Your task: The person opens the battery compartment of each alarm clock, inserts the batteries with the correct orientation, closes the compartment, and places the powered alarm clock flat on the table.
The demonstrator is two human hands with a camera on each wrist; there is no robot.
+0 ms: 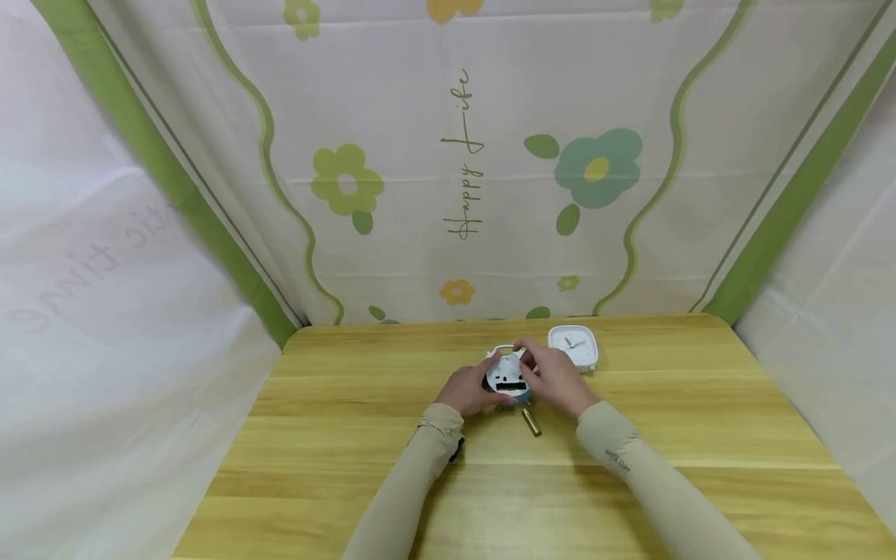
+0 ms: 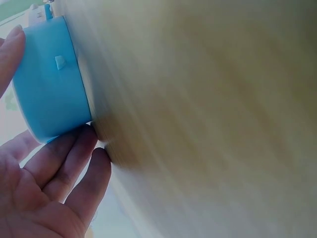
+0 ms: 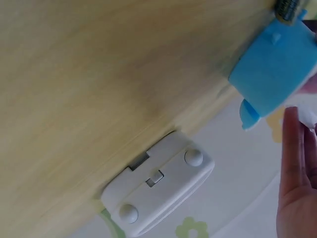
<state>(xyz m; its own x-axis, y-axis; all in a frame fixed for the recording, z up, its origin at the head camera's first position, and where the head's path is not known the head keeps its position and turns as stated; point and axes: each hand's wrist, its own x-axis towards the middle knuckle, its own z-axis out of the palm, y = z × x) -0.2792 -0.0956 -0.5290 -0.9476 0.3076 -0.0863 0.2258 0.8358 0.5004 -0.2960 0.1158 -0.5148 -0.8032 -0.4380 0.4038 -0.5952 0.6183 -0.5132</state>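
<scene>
A small blue clock (image 1: 519,396) stands on the table with its white back, with a dark slot, facing up toward the head camera. My left hand (image 1: 470,390) grips it from the left, thumb and fingers on its blue side (image 2: 49,84). At the clock's upper right, my right hand (image 1: 556,379) pinches a small white piece (image 3: 307,117); the head view hides most of it. Just below the clock lies a gold battery (image 1: 531,421), also at the edge of the right wrist view.
A white square clock (image 1: 574,347) lies behind my right hand near the table's back edge. The wooden table (image 1: 336,435) meets a patterned curtain (image 1: 420,257) at the back. A small dark object (image 1: 457,449) shows beside my left sleeve.
</scene>
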